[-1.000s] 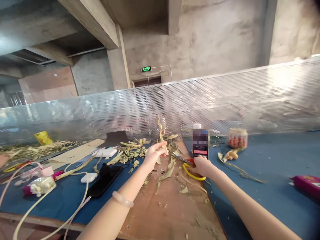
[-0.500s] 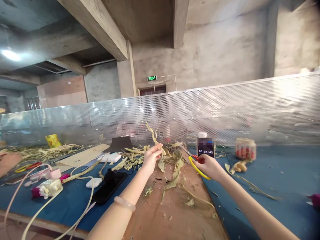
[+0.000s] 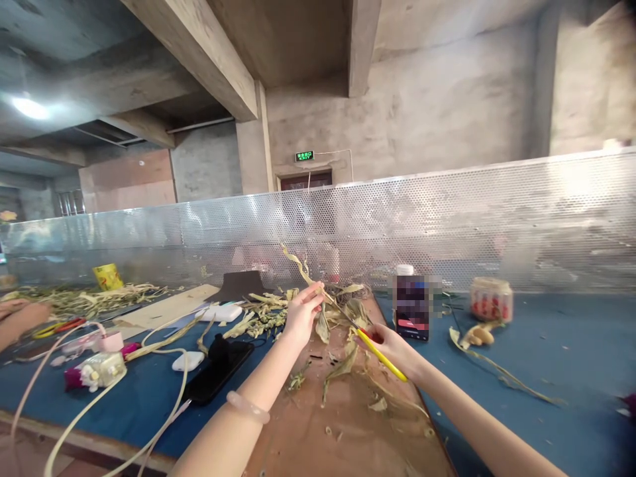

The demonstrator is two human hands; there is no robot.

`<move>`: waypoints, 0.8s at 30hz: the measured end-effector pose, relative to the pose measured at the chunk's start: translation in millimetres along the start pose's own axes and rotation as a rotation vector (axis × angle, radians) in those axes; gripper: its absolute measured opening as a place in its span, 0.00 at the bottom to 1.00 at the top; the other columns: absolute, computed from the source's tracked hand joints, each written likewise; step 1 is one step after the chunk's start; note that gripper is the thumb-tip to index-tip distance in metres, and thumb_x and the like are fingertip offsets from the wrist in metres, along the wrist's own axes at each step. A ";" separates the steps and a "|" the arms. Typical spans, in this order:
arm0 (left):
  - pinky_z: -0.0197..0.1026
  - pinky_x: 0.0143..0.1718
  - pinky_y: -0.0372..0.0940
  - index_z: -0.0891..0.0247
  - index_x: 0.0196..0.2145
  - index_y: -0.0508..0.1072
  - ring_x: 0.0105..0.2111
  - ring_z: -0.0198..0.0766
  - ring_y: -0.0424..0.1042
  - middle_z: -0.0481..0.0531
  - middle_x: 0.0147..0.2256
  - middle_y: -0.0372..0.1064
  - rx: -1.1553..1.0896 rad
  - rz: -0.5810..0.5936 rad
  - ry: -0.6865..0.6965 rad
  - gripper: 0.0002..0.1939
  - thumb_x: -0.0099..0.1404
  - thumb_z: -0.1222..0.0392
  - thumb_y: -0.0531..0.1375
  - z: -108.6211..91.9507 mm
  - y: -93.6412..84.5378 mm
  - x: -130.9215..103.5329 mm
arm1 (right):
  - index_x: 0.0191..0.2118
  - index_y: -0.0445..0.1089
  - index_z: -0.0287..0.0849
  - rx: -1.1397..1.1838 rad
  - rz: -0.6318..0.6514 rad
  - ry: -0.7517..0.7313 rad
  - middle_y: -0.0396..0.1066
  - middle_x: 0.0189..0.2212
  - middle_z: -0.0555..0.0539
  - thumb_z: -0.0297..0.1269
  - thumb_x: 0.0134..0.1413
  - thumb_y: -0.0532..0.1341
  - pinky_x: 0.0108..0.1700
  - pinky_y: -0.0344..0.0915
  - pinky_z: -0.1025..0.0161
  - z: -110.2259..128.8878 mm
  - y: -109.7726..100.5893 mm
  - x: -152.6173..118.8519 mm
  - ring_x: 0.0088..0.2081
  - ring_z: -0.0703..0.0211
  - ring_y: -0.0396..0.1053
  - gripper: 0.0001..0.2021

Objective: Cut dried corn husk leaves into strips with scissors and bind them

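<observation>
Between the fingertips of my left hand (image 3: pixel 303 313) is a dried plant stem (image 3: pixel 297 264) with withered leaves; its pale, twisted end points up and a dry leaf hangs below. My right hand (image 3: pixel 390 348) is closed on scissors (image 3: pixel 380 354) with yellow and red handles. Their blades reach up and left to the stem, right beside my left fingertips. Whether the blades are apart or together is too small to tell. Under both hands, crumpled dry leaves (image 3: pixel 342 364) and scraps lie on a brown board (image 3: pixel 318 430).
Left of the board are a pile of dried stems (image 3: pixel 265 315), a black phone (image 3: pixel 218 374), a white earphone case (image 3: pixel 187 361) and trailing cables. To the right stand a propped phone (image 3: pixel 412 308) and a plastic jar (image 3: pixel 491 299). Another person's hand (image 3: pixel 22 318) rests at far left.
My right hand has moved left with the scissors, bringing the blades to the stem by my left fingers. My left hand stays almost in place. The propped phone's screen differs.
</observation>
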State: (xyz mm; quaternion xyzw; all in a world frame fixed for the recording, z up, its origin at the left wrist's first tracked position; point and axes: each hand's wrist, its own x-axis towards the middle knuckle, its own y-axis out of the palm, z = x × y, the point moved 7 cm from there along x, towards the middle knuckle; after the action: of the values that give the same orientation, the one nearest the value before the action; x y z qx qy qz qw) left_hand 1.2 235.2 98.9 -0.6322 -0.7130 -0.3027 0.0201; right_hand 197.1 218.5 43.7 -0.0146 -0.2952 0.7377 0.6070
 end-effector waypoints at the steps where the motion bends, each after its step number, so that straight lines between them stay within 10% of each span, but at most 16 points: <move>1: 0.32 0.29 0.60 0.60 0.38 0.78 0.33 0.31 0.71 0.54 0.45 0.73 0.005 0.000 0.000 0.18 0.46 0.68 0.66 -0.3 2.0 -1.8 | 0.29 0.66 0.38 0.015 0.014 0.008 0.61 0.21 0.54 0.54 0.40 0.62 0.25 0.55 0.67 1.2 0.8 -0.8 0.24 0.65 0.57 0.21; 24: 0.31 0.23 0.59 0.64 0.39 0.78 0.27 0.30 0.67 0.54 0.38 0.75 0.152 -0.057 -0.010 0.20 0.46 0.65 0.67 1.9 6.5 -12.8 | 0.32 0.60 0.42 0.116 0.197 0.145 0.48 0.14 0.62 0.60 0.41 0.60 0.16 0.47 0.70 9.4 8.2 -15.6 0.15 0.72 0.46 0.24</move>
State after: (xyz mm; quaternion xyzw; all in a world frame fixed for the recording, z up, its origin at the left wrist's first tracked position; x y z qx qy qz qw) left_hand 10.4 224.8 94.7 -0.6096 -0.7519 -0.2448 0.0558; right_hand 190.4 199.8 42.5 -0.0614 -0.2045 0.8067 0.5510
